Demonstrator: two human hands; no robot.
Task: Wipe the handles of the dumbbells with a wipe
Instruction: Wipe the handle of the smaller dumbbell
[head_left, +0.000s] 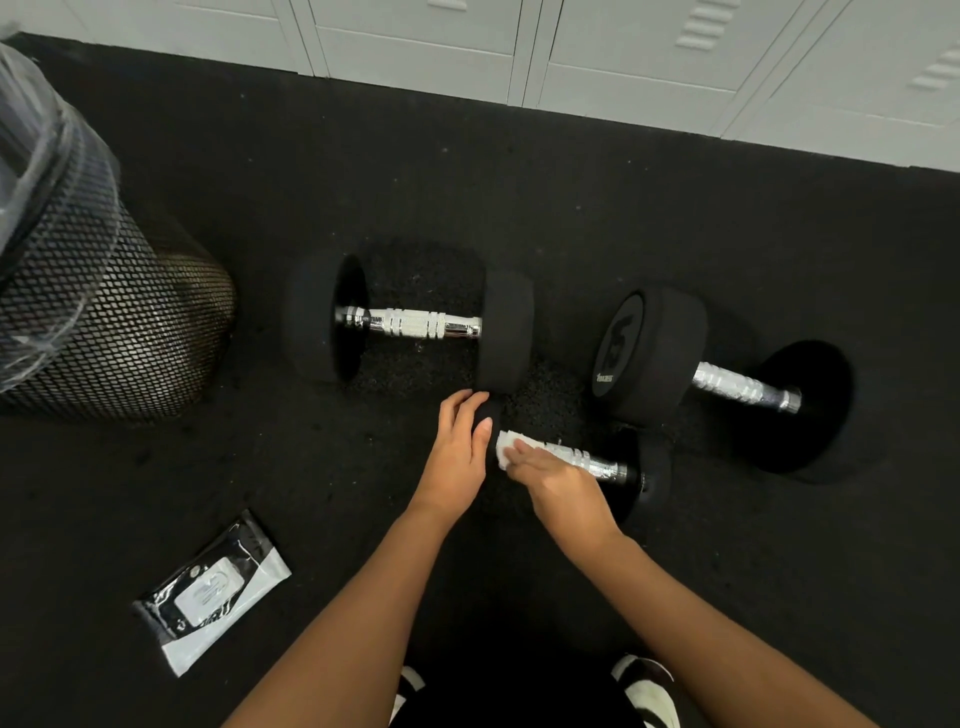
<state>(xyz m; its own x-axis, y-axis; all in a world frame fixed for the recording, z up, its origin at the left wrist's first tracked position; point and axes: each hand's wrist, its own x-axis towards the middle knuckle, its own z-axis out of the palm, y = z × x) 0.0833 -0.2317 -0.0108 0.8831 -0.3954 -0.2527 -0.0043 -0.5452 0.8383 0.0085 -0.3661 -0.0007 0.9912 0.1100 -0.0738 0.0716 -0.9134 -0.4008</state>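
Observation:
Three black dumbbells with chrome handles lie on the dark rubber floor. The small nearest dumbbell (597, 462) is under my hands. My left hand (460, 447) grips its left weight head, fingers curled over it. My right hand (550, 475) holds a white wipe (506, 447) wrapped on the left end of its chrome handle. A larger dumbbell (415, 325) lies behind, its handle bare. Another big dumbbell (727, 384), marked 15, lies to the right at an angle.
A black and white wipes pack (213, 592) lies on the floor at the lower left. A black mesh bin (104, 312) with a plastic liner stands at the left. Pale lockers (623, 62) line the far edge. My shoes (644, 686) show at the bottom.

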